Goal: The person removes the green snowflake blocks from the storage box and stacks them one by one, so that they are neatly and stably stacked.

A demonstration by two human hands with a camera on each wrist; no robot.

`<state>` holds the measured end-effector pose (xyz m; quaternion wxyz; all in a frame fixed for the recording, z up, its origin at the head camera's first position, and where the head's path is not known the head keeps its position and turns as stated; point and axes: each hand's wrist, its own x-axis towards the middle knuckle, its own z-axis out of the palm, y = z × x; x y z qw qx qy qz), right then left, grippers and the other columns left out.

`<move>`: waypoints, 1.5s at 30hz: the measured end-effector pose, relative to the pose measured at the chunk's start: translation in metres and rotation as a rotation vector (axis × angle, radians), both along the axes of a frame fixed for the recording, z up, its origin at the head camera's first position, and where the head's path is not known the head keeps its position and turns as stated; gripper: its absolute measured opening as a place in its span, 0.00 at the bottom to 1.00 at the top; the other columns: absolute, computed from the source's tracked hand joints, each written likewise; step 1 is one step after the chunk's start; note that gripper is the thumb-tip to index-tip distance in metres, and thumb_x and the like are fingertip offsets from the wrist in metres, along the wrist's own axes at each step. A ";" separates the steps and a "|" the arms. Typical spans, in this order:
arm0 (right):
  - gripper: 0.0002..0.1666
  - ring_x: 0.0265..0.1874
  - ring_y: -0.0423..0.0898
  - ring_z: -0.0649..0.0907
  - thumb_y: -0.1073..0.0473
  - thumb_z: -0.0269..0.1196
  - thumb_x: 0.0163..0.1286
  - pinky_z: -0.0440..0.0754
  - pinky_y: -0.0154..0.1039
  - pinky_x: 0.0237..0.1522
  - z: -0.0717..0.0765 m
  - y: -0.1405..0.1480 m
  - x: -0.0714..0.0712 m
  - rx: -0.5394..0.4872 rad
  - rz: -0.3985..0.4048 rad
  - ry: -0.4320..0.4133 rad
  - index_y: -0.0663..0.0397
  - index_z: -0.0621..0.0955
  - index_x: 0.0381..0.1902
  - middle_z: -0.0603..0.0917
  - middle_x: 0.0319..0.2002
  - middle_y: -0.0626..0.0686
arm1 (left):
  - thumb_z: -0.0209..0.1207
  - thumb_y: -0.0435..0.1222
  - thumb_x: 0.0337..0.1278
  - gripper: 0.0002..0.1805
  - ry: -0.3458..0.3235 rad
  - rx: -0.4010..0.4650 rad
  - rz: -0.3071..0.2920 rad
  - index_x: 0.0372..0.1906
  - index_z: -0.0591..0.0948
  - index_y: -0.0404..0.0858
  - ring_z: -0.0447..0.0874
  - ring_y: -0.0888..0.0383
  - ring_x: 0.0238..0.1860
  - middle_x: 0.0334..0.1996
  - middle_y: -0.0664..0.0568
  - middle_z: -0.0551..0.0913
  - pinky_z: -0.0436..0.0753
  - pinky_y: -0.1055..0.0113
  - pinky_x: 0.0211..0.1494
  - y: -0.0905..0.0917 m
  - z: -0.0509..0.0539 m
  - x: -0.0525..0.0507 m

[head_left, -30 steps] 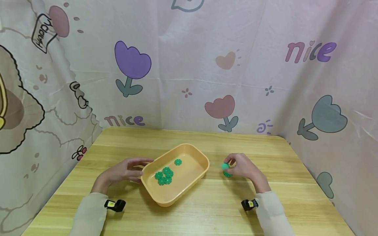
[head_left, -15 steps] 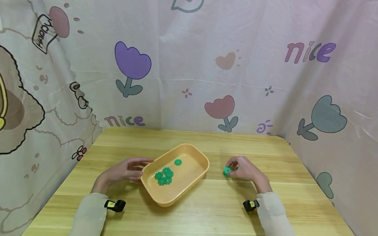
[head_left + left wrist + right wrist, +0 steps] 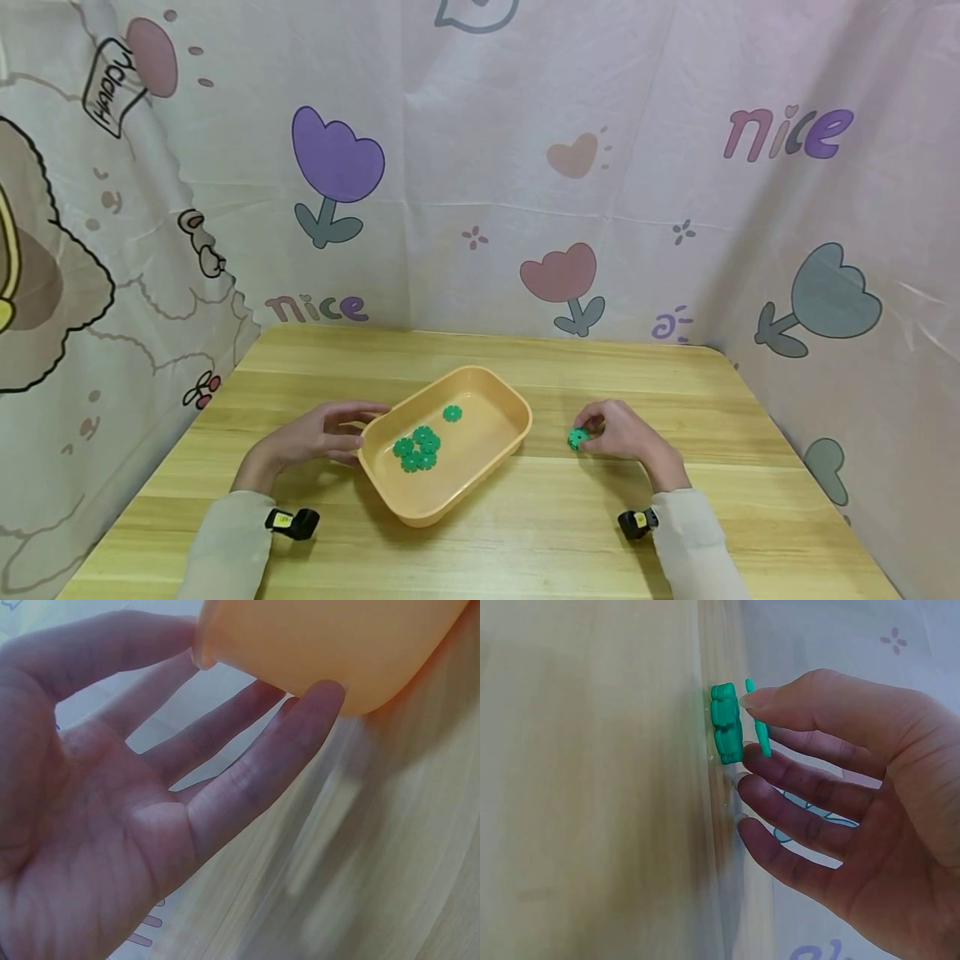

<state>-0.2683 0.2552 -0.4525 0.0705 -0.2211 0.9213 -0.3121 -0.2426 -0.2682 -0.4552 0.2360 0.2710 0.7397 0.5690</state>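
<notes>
My left hand touches the near left end of a yellow-orange plastic tub, its fingers spread and nearly straight. In the left wrist view the fingertips meet the tub's rim and outer wall. Inside the tub lie several green flower-shaped discs, mostly bunched at the left, with a single disc apart. To the right of the tub, my right hand pinches a thin green flower-shaped disc between thumb and finger. Close beneath this slightly tilted disc is a short stack of green discs on the table.
The light wood table ends at a patterned cloth backdrop at the back and sides. Small black cameras are worn on both wrists. The tub stands between the two hands.
My right hand has brought a green disc down onto or just over the stack and shifted slightly right; over the last half second it barely moves. The left hand and tub stay put.
</notes>
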 end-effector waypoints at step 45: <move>0.17 0.35 0.42 0.81 0.64 0.80 0.52 0.82 0.31 0.39 -0.002 -0.002 0.001 0.035 -0.060 -0.030 0.57 0.88 0.40 0.87 0.35 0.49 | 0.55 0.30 0.73 0.31 -0.006 0.000 -0.004 0.77 0.65 0.33 0.83 0.56 0.62 0.71 0.24 0.66 0.90 0.54 0.57 0.000 0.000 0.000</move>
